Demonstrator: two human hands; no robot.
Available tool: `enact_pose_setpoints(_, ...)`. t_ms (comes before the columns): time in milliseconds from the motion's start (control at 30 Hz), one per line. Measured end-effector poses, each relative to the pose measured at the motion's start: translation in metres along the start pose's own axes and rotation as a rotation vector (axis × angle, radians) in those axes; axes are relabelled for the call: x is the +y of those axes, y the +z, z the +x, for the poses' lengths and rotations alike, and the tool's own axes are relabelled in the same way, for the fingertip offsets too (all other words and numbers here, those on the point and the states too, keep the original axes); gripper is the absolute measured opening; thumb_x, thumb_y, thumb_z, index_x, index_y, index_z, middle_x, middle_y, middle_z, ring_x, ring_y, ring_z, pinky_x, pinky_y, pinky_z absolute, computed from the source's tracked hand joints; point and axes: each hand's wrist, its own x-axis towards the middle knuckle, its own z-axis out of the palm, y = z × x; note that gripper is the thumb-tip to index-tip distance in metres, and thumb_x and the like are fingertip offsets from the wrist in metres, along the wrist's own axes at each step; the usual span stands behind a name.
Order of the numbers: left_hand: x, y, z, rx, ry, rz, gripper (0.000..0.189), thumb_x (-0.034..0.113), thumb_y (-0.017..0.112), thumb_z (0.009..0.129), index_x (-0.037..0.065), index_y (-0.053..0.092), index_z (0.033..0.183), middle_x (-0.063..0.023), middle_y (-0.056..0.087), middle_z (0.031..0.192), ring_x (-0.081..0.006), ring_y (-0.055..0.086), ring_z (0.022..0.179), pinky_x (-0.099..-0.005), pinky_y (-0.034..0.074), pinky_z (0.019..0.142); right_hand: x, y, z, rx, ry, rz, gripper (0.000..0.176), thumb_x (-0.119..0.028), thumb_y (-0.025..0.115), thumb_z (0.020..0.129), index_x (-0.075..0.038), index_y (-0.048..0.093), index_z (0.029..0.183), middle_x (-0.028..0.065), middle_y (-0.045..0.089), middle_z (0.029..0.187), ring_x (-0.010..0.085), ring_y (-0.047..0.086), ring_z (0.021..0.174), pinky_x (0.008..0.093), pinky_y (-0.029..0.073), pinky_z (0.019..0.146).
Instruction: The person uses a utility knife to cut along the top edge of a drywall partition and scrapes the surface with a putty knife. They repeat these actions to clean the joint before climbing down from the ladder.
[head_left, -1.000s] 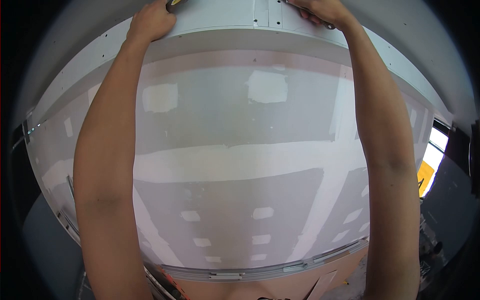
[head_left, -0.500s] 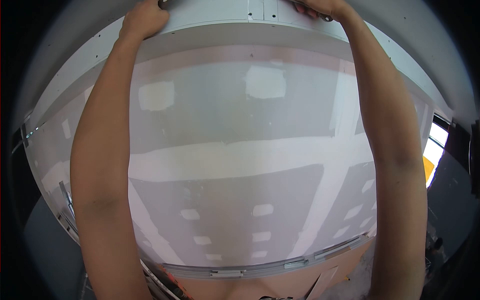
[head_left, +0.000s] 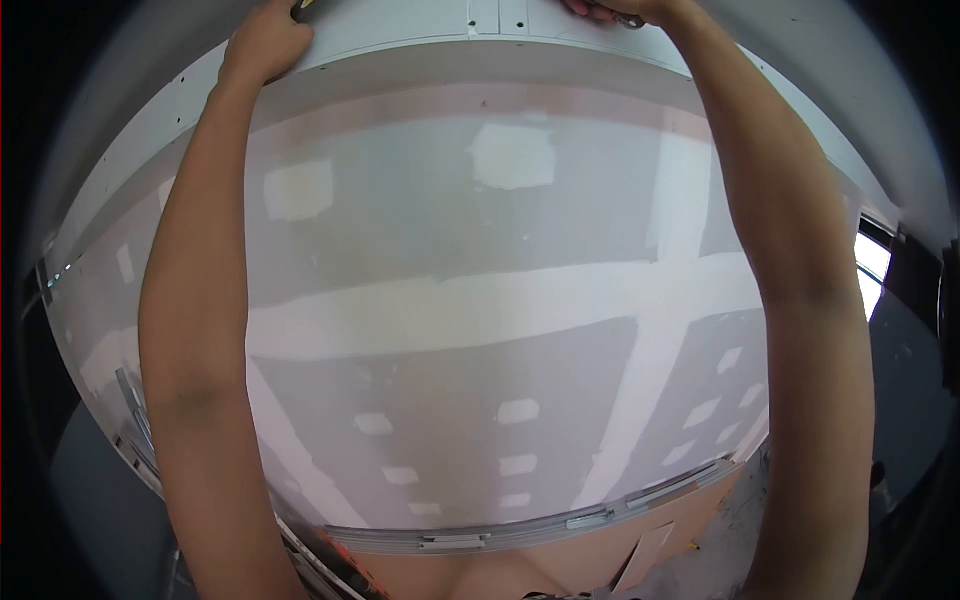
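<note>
Both my arms reach up to a white drywall panel (head_left: pixel 400 25) along the top of the view. My left hand (head_left: pixel 268 42) is closed near the panel's left part, its fingers around a small black-and-yellow tool (head_left: pixel 302 10) that the frame's top edge mostly cuts off. Farther right, my right hand (head_left: pixel 650 8) curls against the panel. Beneath its fingers shows the rounded metallic end of a tool (head_left: pixel 630 20), whose kind I cannot make out. Dark screw heads dot the panel around a vertical seam between the hands.
Below the panel stands a plasterboard wall (head_left: pixel 430 230) with pale filler patches and bands. Metal profiles (head_left: pixel 460 543) lie along its foot, beside a pinkish board (head_left: pixel 570 560). A bright opening (head_left: pixel 872 270) shows at the right.
The view has shifted slightly, so the panel and wall sit a little farther left and up. Both hands stay at the panel with their tools, and my right forearm sits farther right.
</note>
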Motion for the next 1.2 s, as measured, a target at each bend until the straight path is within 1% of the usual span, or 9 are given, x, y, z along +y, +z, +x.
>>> enact_pose_setpoints(167, -0.003, 0.004, 0.001, -0.001, 0.046, 0.027, 0.047, 0.02, 0.052, 0.079, -0.001, 0.063, 0.12, -0.0272, 0.067, 0.118, -0.045, 0.062, 0.112, -0.0511, 0.047, 0.099, 0.008, 0.006, 0.0, 0.008, -0.08, -0.119, 0.039, -0.028, 0.062, 0.104, -0.018, 0.063, 0.142, 0.0028, 0.071, 0.077, 0.0112, 0.06, 0.058, 0.029, 0.052, 0.054)
enact_pose_setpoints(267, 0.002, 0.003, -0.001, 0.123, 0.07, 0.008, 0.05, 0.019, 0.052, 0.08, -0.001, 0.063, 0.124, -0.0279, 0.068, 0.118, -0.045, 0.063, 0.113, -0.05, 0.047, 0.1, 0.013, 0.028, -0.001, 0.26, -0.363, -0.4, 0.04, -0.03, 0.057, 0.106, -0.019, 0.061, 0.143, 0.0071, 0.076, 0.097, 0.0169, 0.069, 0.07, 0.0352, 0.06, 0.067)
enact_pose_setpoints(333, 0.02, -0.013, -0.009, -0.023, -0.025, 0.011, 0.053, 0.02, 0.052, 0.08, 0.0, 0.063, 0.128, -0.0281, 0.067, 0.12, -0.045, 0.062, 0.115, -0.0497, 0.047, 0.102, -0.022, 0.046, -0.034, 0.272, -0.03, -0.434, 0.039, -0.026, 0.052, 0.107, -0.021, 0.058, 0.145, 0.008, 0.076, 0.113, 0.0229, 0.073, 0.083, 0.0384, 0.062, 0.078)
enact_pose_setpoints(467, 0.02, -0.009, -0.011, 0.067, 0.009, 0.029, 0.05, 0.019, 0.054, 0.079, 0.005, 0.065, 0.125, -0.0232, 0.071, 0.117, -0.0438, 0.065, 0.111, -0.053, 0.049, 0.101, -0.013, 0.072, -0.034, 0.393, -0.06, -0.692, 0.04, -0.021, 0.05, 0.106, -0.021, 0.058, 0.145, 0.01, 0.076, 0.109, 0.0245, 0.073, 0.085, 0.0404, 0.062, 0.078)
enact_pose_setpoints(733, 0.003, 0.001, -0.001, -0.041, -0.037, 0.047, 0.051, 0.022, 0.051, 0.081, 0.005, 0.062, 0.128, -0.0272, 0.067, 0.119, -0.0442, 0.062, 0.115, -0.0514, 0.047, 0.101, -0.004, 0.057, -0.025, 0.39, -0.066, -0.06, 0.038, -0.027, 0.053, 0.105, -0.013, 0.064, 0.139, 0.018, 0.074, 0.118, 0.0292, 0.073, 0.101, 0.0427, 0.057, 0.098)
enact_pose_setpoints(800, 0.0, 0.002, 0.0, -0.009, 0.002, 0.063, 0.05, 0.022, 0.052, 0.081, 0.005, 0.062, 0.127, -0.0272, 0.067, 0.118, -0.0441, 0.062, 0.114, -0.0513, 0.047, 0.101, -0.008, 0.055, -0.031, 0.456, -0.131, -0.076, 0.039, -0.031, 0.054, 0.106, -0.014, 0.065, 0.139, 0.0183, 0.076, 0.112, 0.0266, 0.074, 0.096, 0.043, 0.057, 0.095)
enact_pose_setpoints(867, 0.002, 0.001, -0.002, 0.028, -0.008, 0.044, 0.048, 0.022, 0.052, 0.081, 0.005, 0.062, 0.125, -0.0263, 0.068, 0.117, -0.0436, 0.062, 0.114, -0.0512, 0.047, 0.101, -0.034, 0.035, -0.053, 0.239, 0.049, 0.024, 0.04, -0.032, 0.057, 0.105, -0.016, 0.064, 0.14, 0.0178, 0.077, 0.102, 0.0239, 0.073, 0.087, 0.0431, 0.057, 0.088)
enact_pose_setpoints(967, 0.002, -0.003, 0.002, -0.045, 0.026, 0.027, 0.046, 0.022, 0.052, 0.081, 0.004, 0.062, 0.123, -0.0254, 0.068, 0.119, -0.0433, 0.061, 0.116, -0.0515, 0.047, 0.1, -0.015, 0.038, -0.032, 0.258, 0.049, -0.028, 0.041, -0.036, 0.058, 0.105, -0.019, 0.064, 0.142, 0.0145, 0.076, 0.089, 0.0209, 0.07, 0.079, 0.0417, 0.056, 0.083)
enact_pose_setpoints(1200, 0.002, 0.002, -0.002, 0.042, 0.032, 0.024, 0.045, 0.021, 0.052, 0.081, 0.004, 0.063, 0.121, -0.0256, 0.068, 0.118, -0.0439, 0.061, 0.114, -0.052, 0.047, 0.099, -0.002, 0.027, -0.027, 0.223, 0.047, -0.074, 0.039, -0.033, 0.057, 0.106, -0.022, 0.062, 0.143, 0.01, 0.072, 0.08, 0.0169, 0.065, 0.07, 0.0361, 0.055, 0.068)
